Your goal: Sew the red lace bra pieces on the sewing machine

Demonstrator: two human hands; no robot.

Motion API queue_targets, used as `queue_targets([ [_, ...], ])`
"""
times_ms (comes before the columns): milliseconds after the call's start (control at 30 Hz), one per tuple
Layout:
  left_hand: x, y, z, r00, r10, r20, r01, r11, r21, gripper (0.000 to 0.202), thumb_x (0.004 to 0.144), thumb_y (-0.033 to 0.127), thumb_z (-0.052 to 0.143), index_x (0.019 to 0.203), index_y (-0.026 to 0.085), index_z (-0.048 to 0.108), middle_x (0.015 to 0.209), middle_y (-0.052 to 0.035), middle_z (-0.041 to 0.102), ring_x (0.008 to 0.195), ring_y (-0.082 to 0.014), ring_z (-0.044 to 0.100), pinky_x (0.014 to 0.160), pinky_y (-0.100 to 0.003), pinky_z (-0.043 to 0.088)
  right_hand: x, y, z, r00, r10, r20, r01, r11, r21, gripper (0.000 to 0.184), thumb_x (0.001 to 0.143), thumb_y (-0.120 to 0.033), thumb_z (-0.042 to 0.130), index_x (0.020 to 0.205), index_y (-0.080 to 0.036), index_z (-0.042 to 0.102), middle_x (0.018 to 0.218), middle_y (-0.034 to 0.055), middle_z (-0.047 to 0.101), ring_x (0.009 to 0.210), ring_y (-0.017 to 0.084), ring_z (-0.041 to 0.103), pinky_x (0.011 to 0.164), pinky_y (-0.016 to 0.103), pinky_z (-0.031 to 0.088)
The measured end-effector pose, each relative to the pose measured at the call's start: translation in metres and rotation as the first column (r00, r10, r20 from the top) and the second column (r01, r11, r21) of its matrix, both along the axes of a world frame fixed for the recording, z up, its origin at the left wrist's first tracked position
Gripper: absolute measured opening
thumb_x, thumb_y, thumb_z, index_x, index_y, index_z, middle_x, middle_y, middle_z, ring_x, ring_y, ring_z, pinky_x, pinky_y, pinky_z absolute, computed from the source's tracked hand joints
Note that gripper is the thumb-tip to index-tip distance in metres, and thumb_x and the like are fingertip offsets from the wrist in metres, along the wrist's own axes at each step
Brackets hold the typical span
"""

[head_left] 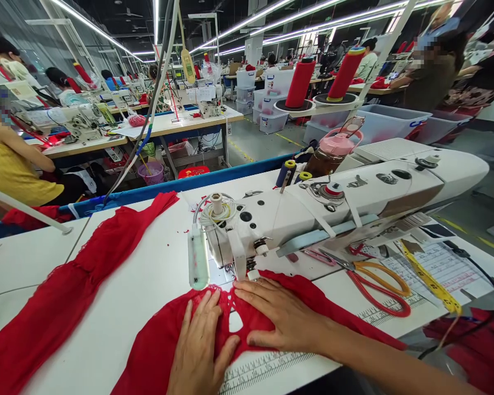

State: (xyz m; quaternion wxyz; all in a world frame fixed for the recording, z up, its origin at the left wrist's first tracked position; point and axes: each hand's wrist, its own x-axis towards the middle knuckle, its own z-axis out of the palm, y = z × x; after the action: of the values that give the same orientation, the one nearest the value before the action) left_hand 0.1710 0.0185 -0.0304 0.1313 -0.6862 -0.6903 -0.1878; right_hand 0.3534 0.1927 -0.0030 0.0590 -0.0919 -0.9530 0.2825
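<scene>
Red lace-edged fabric [156, 334] lies spread on the white sewing table [78, 334], its upper edge at the needle area of a white sewing machine [247, 230]. My left hand [201, 334] rests flat on the fabric left of a small gap in it, fingers stretched toward the machine. On the other side of the gap, my right hand [280, 315] presses the cloth with fingers extended, its fingertips close to the presser foot. The needle itself is too small to make out. A lit lamp strip [198, 258] hangs by the machine head.
Another red fabric piece [86, 274] stretches along the left. Orange-handled scissors [379, 285], a yellow tape measure [430, 277] and written papers [456, 269] lie at right. Red thread cones [300, 82] and a pink-lidded jug [333, 145] stand behind the machine. Other people sit at machines beyond.
</scene>
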Motion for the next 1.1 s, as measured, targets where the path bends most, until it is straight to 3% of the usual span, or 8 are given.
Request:
queue_targets([
  [700,0.0002,-0.0007,0.0,1.0,0.012,-0.001,-0.012,0.999,-0.033,0.037,0.098,0.04,0.052,0.127,0.018,0.049,0.144,-0.0108,0.056,0.133,-0.028,0.054,0.098,-0.059,0.055,-0.0016,0.0005,0.0031,0.995,0.002,0.101,0.0,1.0,-0.02,0.08,0.09,-0.056,0.066,0.154,-0.018,0.038,0.16,0.0057,0.031,0.149,0.026,0.027,0.125,0.045,0.019],
  [1100,0.001,-0.0001,0.0003,1.0,0.013,0.015,-0.013,1.0,-0.019,0.037,0.098,0.04,0.052,0.128,0.019,0.049,0.143,-0.0105,0.057,0.132,-0.0283,0.055,0.098,-0.059,0.056,-0.0001,0.0007,-0.0006,0.999,-0.002,0.033,0.003,0.999,-0.036,0.079,0.088,-0.053,0.07,0.153,-0.018,0.041,0.158,0.0086,0.036,0.147,0.028,0.03,0.124,0.048,0.022],
])
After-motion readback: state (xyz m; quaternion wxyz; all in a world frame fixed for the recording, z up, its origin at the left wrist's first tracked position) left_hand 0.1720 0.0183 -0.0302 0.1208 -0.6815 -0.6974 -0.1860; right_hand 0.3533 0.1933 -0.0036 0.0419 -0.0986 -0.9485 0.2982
